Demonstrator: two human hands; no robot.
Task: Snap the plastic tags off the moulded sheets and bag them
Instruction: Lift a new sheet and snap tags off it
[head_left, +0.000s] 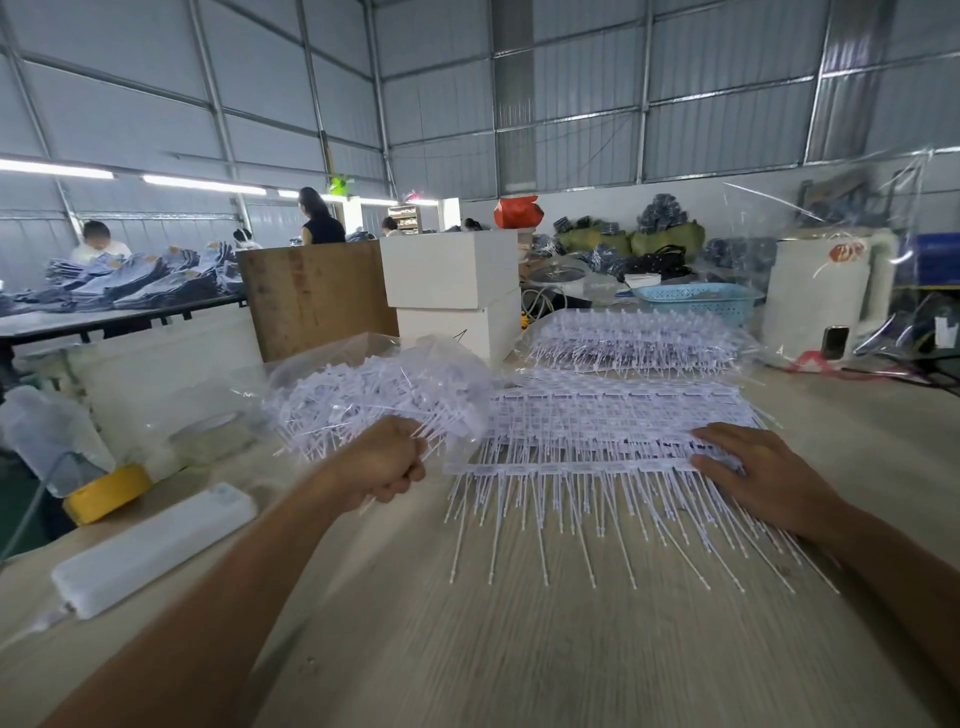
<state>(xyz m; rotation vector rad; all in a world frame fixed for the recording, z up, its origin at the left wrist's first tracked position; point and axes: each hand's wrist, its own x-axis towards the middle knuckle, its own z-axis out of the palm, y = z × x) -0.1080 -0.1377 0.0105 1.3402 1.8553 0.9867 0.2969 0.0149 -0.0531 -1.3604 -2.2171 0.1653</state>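
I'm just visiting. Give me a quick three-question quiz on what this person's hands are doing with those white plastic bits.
1. True or false: the left hand holds a bundle of loose tags.
2. The right hand rests on: A) the yellow tape roll, B) the stack of moulded sheets, C) the blue basket.
3. Fill in: the clear bag of loose tags lies to the ____ of that stack.

Key: 1 true; 2 B; 3 left.

tags (597, 431) white | tape roll (106, 492) yellow | basket (696, 301) light blue, lattice | table (519, 623) pale woodgrain
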